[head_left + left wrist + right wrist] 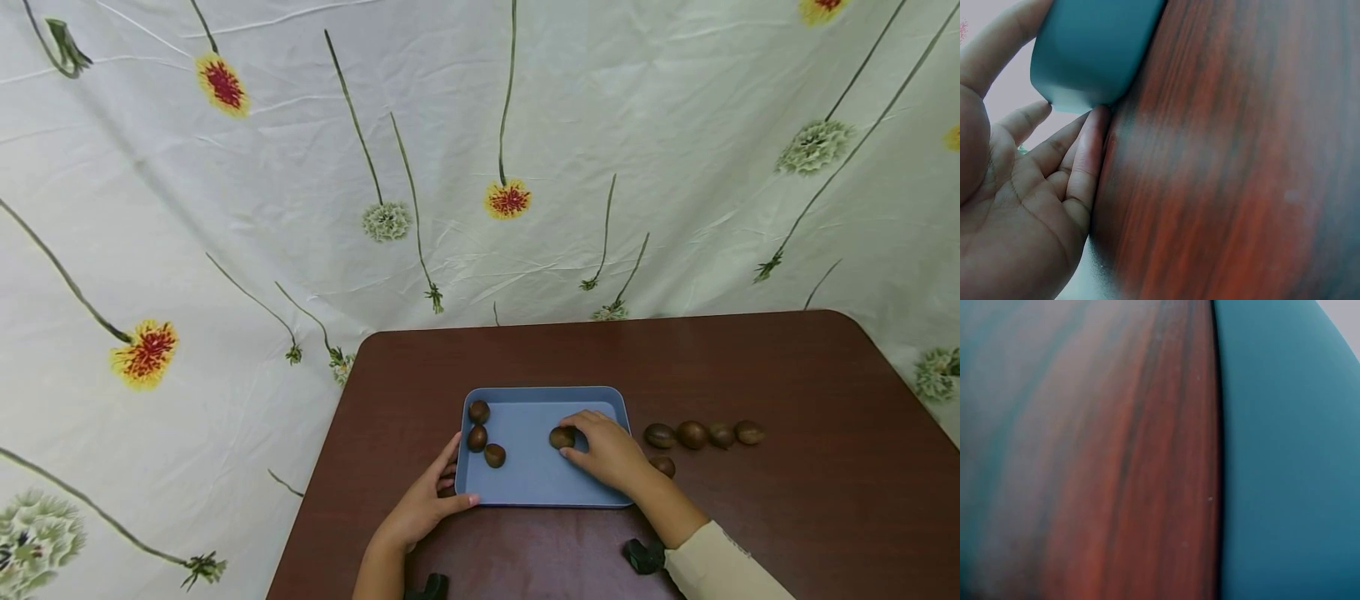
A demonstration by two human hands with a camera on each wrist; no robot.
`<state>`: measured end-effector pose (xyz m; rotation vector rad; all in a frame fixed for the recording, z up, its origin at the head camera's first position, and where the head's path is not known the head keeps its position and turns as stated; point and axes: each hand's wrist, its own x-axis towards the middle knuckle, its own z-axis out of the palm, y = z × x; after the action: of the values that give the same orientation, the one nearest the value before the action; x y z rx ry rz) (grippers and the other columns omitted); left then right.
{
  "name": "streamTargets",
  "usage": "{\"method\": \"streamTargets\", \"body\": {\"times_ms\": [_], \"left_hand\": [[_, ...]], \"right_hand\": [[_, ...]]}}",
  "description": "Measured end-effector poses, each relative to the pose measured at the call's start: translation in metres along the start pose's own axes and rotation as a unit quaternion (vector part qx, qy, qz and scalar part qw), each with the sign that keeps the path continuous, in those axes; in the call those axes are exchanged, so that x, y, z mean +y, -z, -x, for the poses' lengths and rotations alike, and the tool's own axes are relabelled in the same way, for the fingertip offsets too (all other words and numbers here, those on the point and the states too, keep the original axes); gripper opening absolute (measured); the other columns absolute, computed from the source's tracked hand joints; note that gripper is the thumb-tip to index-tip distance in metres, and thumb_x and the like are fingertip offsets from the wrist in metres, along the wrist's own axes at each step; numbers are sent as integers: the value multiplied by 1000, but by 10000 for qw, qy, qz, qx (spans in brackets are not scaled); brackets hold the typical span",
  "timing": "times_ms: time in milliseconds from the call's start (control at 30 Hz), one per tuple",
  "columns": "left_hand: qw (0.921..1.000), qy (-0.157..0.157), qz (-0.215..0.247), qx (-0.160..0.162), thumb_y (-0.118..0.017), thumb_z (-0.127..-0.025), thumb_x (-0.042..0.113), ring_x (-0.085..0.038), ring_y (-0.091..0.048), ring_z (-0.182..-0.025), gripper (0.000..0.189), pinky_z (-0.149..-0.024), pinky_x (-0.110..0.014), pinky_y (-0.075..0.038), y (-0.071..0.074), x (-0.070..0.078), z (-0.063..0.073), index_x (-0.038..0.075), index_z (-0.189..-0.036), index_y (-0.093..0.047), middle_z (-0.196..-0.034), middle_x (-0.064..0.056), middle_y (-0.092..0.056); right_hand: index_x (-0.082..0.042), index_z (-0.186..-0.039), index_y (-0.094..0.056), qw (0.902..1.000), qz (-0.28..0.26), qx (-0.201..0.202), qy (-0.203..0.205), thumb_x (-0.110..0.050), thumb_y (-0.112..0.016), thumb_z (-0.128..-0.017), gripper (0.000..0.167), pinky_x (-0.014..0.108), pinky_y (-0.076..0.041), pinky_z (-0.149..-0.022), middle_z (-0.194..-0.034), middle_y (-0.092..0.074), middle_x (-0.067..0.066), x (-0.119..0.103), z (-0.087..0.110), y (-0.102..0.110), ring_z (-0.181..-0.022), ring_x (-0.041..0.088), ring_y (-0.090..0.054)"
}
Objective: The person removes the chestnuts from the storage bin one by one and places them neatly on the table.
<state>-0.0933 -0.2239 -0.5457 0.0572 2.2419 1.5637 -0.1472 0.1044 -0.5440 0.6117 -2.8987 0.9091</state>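
Note:
In the head view my right hand [609,450] pinches a brown, rounded nut [562,437] between thumb and fingers, over the right half of a shallow blue tray [540,492]. Whether that nut touches the tray floor I cannot tell. At the tray's left end lie three similar nuts [477,438]. My left hand [423,500] holds the tray's near left corner, thumb on the front rim and fingers along the left side. The left wrist view shows those fingers [1088,156] against the tray wall [1094,56]. Only tray wall [1285,462] and table appear in the right wrist view; the right hand is out of it.
Right of the tray, a row of several brown nuts [692,434] lies on the dark red-brown table [825,500]. Another nut [663,466] sits nearer, partly behind my right wrist. Dark objects [642,556] show near both wrists. A flowered white cloth [450,150] hangs behind the table.

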Motion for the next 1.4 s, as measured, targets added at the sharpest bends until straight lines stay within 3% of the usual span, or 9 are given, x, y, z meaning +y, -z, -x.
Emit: {"method": "streamTargets", "body": {"times_ms": [300, 767, 967, 1100, 1400], "left_hand": [[10000, -10, 18, 16, -83, -86, 30, -34, -48, -136, 98, -104, -50, -47, 0, 0, 0, 42, -160, -20, -160, -13, -36], [10000, 26, -4, -6, -82, -87, 31, -34, -48, -135, 98, -102, -51, -47, 0, 1, 0, 41, -161, -19, -158, -13, -38], [10000, 21, -18, -15, -82, -87, 31, -35, -47, -135, 98, -102, -52, -47, 0, 1, 0, 42, -161, -19, -159, -13, -37], [10000, 19, -59, -15, -82, -86, 31, -36, -48, -135, 97, -101, -52, -47, 0, 1, -1, 42, -161, -20, -160, -13, -36], [9999, 13, -113, -54, -81, -87, 33, -37, -49, -134, 98, -99, -48, -50, 1, -2, -2, 43, -161, -17, -157, -16, -39]], "right_hand": [[-13, -127, -68, 9987, -385, 288, -159, -29, -80, -88, 44, 41, -54, -84, -117, -62, 1, 1, 1, 1, -101, 19, -65], [-8, -126, -66, 9917, -1004, 770, -229, -22, -82, -87, 46, 27, -49, -71, -114, -63, 5, 2, 0, 7, -83, 15, -57], [-9, -131, -64, 9844, -1411, 1014, -261, -20, -81, -88, 47, 25, -51, -71, -117, -61, 7, 3, 4, 11, -81, 11, -57], [-11, -135, -63, 9781, -1739, 1085, -373, -17, -79, -89, 49, 25, -55, -78, -125, -59, 7, 3, 9, 18, -88, 11, -60], [-12, -139, -62, 9596, -2398, 1165, -902, -10, -76, -91, 50, 17, -54, -84, -131, -55, 9, 6, 29, 39, -101, 16, -58]]}}
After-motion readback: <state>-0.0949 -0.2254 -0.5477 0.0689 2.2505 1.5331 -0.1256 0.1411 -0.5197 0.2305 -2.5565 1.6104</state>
